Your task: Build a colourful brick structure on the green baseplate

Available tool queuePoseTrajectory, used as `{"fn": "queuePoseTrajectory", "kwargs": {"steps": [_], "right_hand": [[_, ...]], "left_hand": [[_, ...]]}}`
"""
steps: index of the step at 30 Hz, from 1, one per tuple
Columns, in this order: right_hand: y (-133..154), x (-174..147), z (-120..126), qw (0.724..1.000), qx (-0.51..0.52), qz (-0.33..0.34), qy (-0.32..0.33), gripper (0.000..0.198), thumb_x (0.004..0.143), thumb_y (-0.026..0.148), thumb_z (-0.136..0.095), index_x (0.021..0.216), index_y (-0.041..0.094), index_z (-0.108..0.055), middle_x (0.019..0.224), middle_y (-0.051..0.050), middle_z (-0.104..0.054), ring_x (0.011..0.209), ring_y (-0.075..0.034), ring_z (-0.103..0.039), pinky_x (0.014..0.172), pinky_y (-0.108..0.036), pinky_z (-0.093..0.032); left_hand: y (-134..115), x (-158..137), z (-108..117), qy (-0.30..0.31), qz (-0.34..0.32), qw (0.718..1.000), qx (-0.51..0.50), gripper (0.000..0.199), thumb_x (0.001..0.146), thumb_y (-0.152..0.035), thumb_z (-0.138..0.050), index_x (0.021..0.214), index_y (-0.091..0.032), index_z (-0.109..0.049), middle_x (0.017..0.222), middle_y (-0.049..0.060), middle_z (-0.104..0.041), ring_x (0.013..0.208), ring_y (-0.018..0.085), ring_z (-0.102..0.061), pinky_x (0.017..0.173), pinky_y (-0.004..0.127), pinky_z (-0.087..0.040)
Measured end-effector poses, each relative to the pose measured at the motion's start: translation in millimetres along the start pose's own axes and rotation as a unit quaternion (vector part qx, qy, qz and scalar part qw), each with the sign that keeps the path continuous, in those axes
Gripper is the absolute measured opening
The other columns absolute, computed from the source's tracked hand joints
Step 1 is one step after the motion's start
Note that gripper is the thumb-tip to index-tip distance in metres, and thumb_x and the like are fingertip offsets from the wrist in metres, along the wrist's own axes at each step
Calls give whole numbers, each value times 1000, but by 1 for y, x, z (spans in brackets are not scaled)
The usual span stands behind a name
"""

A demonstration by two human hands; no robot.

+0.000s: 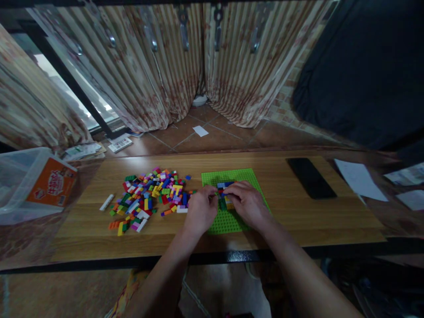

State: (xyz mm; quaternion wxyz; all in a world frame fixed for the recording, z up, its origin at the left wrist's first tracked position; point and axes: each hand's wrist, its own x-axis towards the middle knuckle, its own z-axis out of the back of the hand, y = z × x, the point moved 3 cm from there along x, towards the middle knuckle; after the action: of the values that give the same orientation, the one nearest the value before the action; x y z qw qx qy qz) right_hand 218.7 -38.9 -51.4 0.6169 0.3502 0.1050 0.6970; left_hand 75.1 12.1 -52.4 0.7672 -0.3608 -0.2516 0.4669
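On the wooden table lies a bright green studded baseplate (pixel 228 224). Several toy bricks (pixel 222 205) in blue, white, red, green and yellow are joined on its middle. My left hand (pixel 202 210) is at the left side of these bricks, fingers bent and pressed together at their edge. From the right, my right hand (pixel 247 203) reaches over the same bricks, its thumb and fingertips closed against them. My fingers partly cover the bricks, so I cannot make out which single brick each hand grips.
Left of the baseplate spreads a heap of loose coloured bricks (pixel 149 196). A white brick strip (pixel 106 202) lies apart. A black phone (pixel 311 178) and paper (pixel 360 180) are to the right. A clear plastic box (pixel 23 176) stands far left, curtains (pixel 165 79) behind.
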Motion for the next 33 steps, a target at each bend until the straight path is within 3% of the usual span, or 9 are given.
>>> {"fn": "queuePoseTrajectory", "kwargs": {"steps": [7,16,26,33], "right_hand": [[-3,0,1,997,-1,-61,-53,18,79,11,-59,86,23,-71,91,-4,-65,92,-21,-57,84,-37,-47],[-15,-1,4,987,7,-122,-109,13,80,21,-60,89,21,-70,97,-7,-64,96,-22,-59,90,-42,-47],[-20,-3,-1,979,-20,-177,-96,24,78,28,-63,100,18,-68,111,-12,-61,110,-27,-55,98,-47,-43],[-21,-2,3,977,17,-188,-97,26,80,30,-59,103,19,-66,109,-11,-63,106,-25,-58,99,-45,-43]], "left_hand": [[2,1,-10,-23,-6,999,32,25,81,-14,-56,103,-19,-66,91,8,-74,84,22,-69,76,32,-51],[-2,2,-12,-25,-2,996,80,28,83,-16,-54,109,-19,-63,91,6,-74,75,20,-68,69,29,-48],[-2,6,-15,-30,-5,990,136,29,86,-18,-52,114,-18,-60,91,7,-74,81,23,-69,72,30,-49],[-3,4,-13,-26,2,992,125,28,87,-18,-51,113,-19,-60,93,5,-74,82,19,-69,73,27,-50]]}}
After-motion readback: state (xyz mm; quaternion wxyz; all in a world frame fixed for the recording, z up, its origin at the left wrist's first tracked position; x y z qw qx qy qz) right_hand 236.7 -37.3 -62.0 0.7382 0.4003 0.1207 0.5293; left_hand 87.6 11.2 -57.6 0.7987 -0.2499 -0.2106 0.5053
